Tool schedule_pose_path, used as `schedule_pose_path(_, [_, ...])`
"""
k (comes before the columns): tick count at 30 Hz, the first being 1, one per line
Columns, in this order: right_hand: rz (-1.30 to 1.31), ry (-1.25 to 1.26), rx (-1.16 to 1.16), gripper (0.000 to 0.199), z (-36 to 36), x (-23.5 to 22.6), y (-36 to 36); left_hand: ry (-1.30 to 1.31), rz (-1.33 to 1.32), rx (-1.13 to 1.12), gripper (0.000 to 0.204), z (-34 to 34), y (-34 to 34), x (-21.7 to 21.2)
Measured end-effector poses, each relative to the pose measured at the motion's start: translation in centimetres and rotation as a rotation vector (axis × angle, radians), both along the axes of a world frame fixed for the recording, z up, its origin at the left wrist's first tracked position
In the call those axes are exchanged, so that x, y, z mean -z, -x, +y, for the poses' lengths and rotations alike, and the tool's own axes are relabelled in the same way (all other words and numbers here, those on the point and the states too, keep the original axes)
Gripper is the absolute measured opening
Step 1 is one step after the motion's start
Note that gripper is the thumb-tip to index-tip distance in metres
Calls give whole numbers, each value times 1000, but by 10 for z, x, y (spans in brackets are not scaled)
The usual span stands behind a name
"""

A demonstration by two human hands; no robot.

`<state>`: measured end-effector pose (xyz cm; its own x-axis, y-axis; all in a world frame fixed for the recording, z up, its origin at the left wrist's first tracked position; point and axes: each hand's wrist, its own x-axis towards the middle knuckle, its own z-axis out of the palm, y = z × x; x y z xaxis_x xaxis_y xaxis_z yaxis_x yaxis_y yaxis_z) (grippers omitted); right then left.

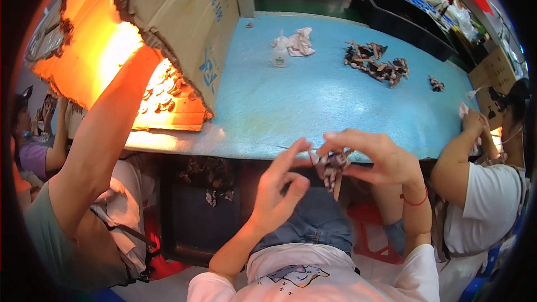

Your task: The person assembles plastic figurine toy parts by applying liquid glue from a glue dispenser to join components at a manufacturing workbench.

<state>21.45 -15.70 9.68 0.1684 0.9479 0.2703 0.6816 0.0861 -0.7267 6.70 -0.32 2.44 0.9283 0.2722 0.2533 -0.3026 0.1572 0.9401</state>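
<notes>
My right hand (373, 157) pinches a small brown-and-white patterned piece (331, 166) between thumb and fingers, just in front of the blue table's near edge. My left hand (278, 185) is raised beside it, fingers curled, its fingertips touching the same piece at the left side. Both hands hover above my lap, over denim shorts and a white shirt.
On the blue table (313, 100) lie a heap of similar brown pieces (377, 62), a small white squeeze bottle (279, 54) and a crumpled cloth (301, 42). A person at left lifts a cardboard box (168, 17). Another person (481, 190) sits at right. A dark bin (196, 212) stands under the table.
</notes>
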Motion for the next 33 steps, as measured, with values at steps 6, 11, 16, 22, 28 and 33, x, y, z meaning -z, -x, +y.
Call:
schedule_pose_path(6, [18,107,-259,60,18,0,13,363,185,299,43,6,13,10])
schedule_pose_path(11, [277,-117,-101,52,42,8,-19,548,222,183,41,11,38,20])
schedule_pose_path(16, [248,-203,540,37,101,49,-88,561,227,26,38,11,54,14])
schedule_pose_path(22, [-123,-167,686,39,155,90,-116,564,138,-124,39,12,61,17])
schedule_pose_path(28, [147,-293,588,33,147,74,-98,340,9,-280,41,11,65,22])
schedule_pose_path(33, [524,-262,400,24,83,33,-18,-105,-62,-588,46,10,68,23])
